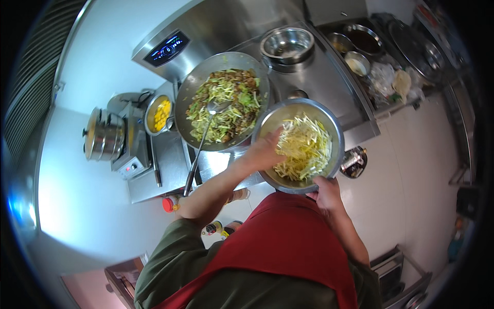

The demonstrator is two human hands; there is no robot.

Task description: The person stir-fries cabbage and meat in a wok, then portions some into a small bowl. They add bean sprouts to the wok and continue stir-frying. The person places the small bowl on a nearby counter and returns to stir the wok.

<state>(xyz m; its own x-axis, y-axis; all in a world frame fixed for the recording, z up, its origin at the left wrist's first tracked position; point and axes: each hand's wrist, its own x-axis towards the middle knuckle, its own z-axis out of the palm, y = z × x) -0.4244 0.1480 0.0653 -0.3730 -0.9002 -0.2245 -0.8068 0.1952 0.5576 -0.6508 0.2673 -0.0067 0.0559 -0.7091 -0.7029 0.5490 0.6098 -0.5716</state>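
Observation:
My right hand (328, 193) grips the near rim of a stainless steel bowl (337, 135), thumb over the edge. Pale yellow-white shredded vegetable strips (305, 148) fill much of the bowl. Inside it, at the left, my left hand (269, 150) touches the strips; it is slightly blurred, and whether its fingers hold any cannot be told. Beyond the bowl's left side sits a large metal wok (189, 123) with chopped greens, brown pieces and pale strips (227, 104). A long-handled metal ladle (200, 143) rests in the wok, its dark handle sticking out toward me.
Stacked steel bowls (287, 46) stand on the steel counter (332, 85). Left of the wok are a bowl of yellow pieces (162, 115) and a lidded steel pot (106, 137). More bowls and plastic bags (382, 77) lie at upper right. Bottles (231, 228) stand below the counter.

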